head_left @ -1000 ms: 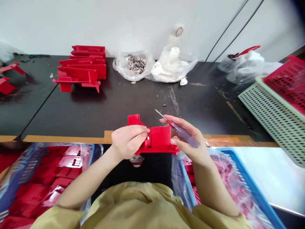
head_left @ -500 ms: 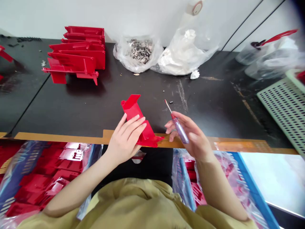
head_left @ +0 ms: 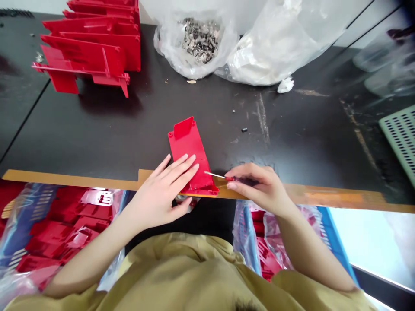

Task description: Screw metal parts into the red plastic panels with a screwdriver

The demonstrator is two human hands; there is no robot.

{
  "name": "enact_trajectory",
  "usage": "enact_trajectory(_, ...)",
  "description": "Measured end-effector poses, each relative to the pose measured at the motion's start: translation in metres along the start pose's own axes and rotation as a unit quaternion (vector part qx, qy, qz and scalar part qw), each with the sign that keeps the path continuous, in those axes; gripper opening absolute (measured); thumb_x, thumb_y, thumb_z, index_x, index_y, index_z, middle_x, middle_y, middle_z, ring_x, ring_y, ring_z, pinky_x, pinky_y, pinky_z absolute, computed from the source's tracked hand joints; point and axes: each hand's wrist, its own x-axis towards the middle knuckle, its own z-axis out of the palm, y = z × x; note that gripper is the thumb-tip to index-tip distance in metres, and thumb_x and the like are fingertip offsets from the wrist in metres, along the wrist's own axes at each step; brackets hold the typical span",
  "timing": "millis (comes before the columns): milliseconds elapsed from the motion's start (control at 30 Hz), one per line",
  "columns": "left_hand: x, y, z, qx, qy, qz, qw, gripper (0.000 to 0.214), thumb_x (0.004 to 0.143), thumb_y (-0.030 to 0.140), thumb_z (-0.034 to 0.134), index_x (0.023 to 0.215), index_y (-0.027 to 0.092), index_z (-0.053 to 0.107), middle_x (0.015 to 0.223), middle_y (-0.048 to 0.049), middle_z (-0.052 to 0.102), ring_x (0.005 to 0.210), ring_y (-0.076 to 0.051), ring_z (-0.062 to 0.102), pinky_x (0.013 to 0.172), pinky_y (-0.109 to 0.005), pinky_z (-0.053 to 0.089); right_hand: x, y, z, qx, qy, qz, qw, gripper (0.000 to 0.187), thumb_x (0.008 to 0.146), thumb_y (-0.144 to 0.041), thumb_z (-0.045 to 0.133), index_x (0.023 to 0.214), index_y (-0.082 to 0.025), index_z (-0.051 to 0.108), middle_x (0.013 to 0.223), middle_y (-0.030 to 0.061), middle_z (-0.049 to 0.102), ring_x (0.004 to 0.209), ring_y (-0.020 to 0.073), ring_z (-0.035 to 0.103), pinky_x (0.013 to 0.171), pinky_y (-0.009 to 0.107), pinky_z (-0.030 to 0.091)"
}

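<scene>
A flat red moulded plastic part lies on the black tabletop near its front edge, with a small upright tab at its far end. My left hand rests on its near half, fingers spread across it and holding it in place. My right hand grips a small screwdriver with a red collar and a dark, see-through handle. Its thin steel shaft points left, and the tip sits just above the part's near right corner. The fingers hide most of the handle.
Stacked red parts stand at the far left of the table. Behind them lie a bag of metal bits and a white plastic bag. Plastic-lined bins of red parts sit below the taped table edge. A green perforated basket shows at right.
The red part has gone from tilted to lying flat under my left hand. My right hand has turned the screwdriver from pointing upward to pointing left, toward the part. The view has tipped downward.
</scene>
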Motion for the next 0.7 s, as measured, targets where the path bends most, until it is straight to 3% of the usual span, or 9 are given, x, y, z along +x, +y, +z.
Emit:
enact_trajectory(100, 0.000, -0.001, 0.000, -0.029, 0.007, 0.003, 1.000, 0.064, 0.092, 0.034, 0.055, 0.147, 0.006, 0.039, 0.154, -0.0175, 0.041, 0.146, -0.028, 0.036, 0.123, -0.054, 0.029, 0.007, -0.002, -0.003, -0.012, -0.028, -0.017, 0.999, 0.010, 0.086, -0.029, 0.072, 0.093, -0.023, 0.073, 0.081, 0.0009, 0.076, 0.061, 0.0113, 0.067, 0.056, 0.020, 0.051)
enact_trajectory(267, 0.000, -0.004, 0.006, -0.048, 0.112, -0.002, 0.992, 0.051, 0.092, 0.037, 0.062, 0.134, 0.010, 0.052, 0.137, -0.0153, 0.060, 0.133, -0.024, 0.054, 0.116, -0.047, 0.043, 0.017, -0.005, -0.009, 0.005, -0.117, -0.079, 0.990, 0.019, 0.091, -0.020, 0.064, 0.105, -0.025, 0.075, 0.094, 0.0047, 0.075, 0.083, 0.0163, 0.070, 0.073, 0.027, 0.057)
enact_trajectory(533, 0.004, -0.003, 0.013, -0.074, 0.178, -0.003, 0.981, 0.048, 0.085, 0.038, 0.072, 0.122, 0.010, 0.062, 0.122, -0.0147, 0.069, 0.119, -0.023, 0.065, 0.108, -0.044, 0.053, 0.028, -0.007, -0.017, -0.080, -0.157, -0.152, 0.972, 0.026, 0.090, -0.023, 0.067, 0.115, -0.028, 0.074, 0.085, 0.0036, 0.071, 0.062, 0.0117, 0.063, 0.050, 0.024, 0.043)
enact_trajectory(700, 0.004, -0.002, 0.014, -0.075, 0.190, -0.007, 0.979, 0.045, 0.083, 0.034, 0.074, 0.119, 0.009, 0.063, 0.119, -0.0149, 0.071, 0.117, -0.023, 0.066, 0.105, -0.043, 0.055, 0.038, -0.006, -0.021, -0.086, -0.184, -0.172, 0.964, 0.023, 0.090, -0.023, 0.067, 0.110, -0.028, 0.076, 0.082, 0.0038, 0.069, 0.058, 0.0110, 0.059, 0.048, 0.025, 0.041)
